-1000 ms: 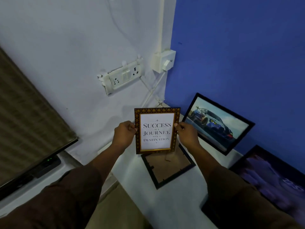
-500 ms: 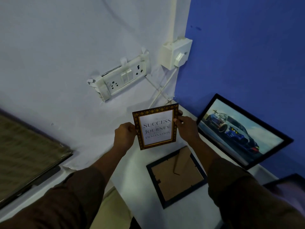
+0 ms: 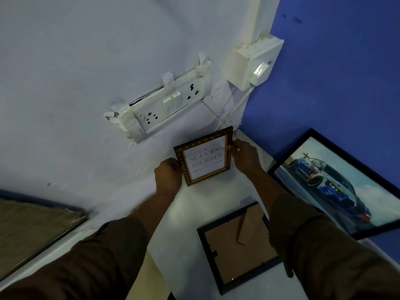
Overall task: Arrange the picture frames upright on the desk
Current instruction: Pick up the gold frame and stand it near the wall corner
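A small gold-and-brown quote frame (image 3: 204,156) stands nearly upright against the white wall at the desk's back corner. My left hand (image 3: 167,175) grips its left edge and my right hand (image 3: 243,155) grips its right edge. On the white desk (image 3: 188,239) nearer me, a dark frame (image 3: 237,245) lies face down with its cardboard back and stand showing. A large black-framed car picture (image 3: 329,182) leans upright against the blue wall on the right.
A taped socket panel (image 3: 166,105) and a white switch box (image 3: 256,61) with cables sit on the wall just above the corner. A screen's edge (image 3: 36,224) is at the lower left, below the desk's left side.
Both hands have carried the quote frame away from me, back and down toward the wall corner. The view has shifted so the face-down frame lies lower in view.
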The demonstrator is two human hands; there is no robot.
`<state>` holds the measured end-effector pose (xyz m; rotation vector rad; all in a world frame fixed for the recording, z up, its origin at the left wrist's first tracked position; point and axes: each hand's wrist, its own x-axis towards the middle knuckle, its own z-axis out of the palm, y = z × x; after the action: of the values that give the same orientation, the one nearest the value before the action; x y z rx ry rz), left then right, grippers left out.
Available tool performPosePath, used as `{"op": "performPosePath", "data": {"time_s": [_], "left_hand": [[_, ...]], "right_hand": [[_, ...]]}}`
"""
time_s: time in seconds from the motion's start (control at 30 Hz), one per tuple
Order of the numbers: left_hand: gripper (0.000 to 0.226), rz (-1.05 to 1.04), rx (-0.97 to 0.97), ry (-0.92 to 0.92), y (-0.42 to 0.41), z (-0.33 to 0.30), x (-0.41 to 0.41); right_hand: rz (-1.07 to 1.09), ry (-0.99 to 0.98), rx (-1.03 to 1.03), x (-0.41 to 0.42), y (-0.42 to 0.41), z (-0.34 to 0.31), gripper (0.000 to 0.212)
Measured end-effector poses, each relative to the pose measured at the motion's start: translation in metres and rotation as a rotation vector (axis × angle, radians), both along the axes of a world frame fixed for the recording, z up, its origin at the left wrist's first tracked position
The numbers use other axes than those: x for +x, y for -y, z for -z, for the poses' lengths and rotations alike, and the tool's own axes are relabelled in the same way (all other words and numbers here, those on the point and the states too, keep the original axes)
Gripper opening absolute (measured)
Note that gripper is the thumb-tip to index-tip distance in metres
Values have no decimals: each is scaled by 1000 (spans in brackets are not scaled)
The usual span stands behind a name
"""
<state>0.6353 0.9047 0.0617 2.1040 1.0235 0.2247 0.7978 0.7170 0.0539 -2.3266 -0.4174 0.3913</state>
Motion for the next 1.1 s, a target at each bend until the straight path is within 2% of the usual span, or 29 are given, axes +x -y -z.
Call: {"op": "performPosePath", "data": {"time_s": [0.27, 0.43, 0.53, 0.73, 0.9, 1.0, 1.1], "left_hand": [[20, -38, -44, 15, -5, 6, 6], [22, -34, -117, 0, -2, 14, 0], [33, -35, -126, -20, 6, 15, -10], [28, -40, -207, -43, 42, 14, -46], [40, 159, -248, -189, 87, 27, -85], [55, 316, -298, -318, 112, 35, -106], [61, 395, -321, -411, 125, 44, -118]], "right_hand": [[-13, -88, 73, -1, -3, 2, 33], [33, -142, 53, -12, 10, 5, 52], [57, -146, 79, -23, 23, 7, 51], [154, -207, 58, -69, 81, 12, 50], [295, -253, 29, -132, 152, 33, 47], [366, -270, -41, -171, 186, 45, 49], [434, -268, -115, -205, 208, 54, 51]]}}
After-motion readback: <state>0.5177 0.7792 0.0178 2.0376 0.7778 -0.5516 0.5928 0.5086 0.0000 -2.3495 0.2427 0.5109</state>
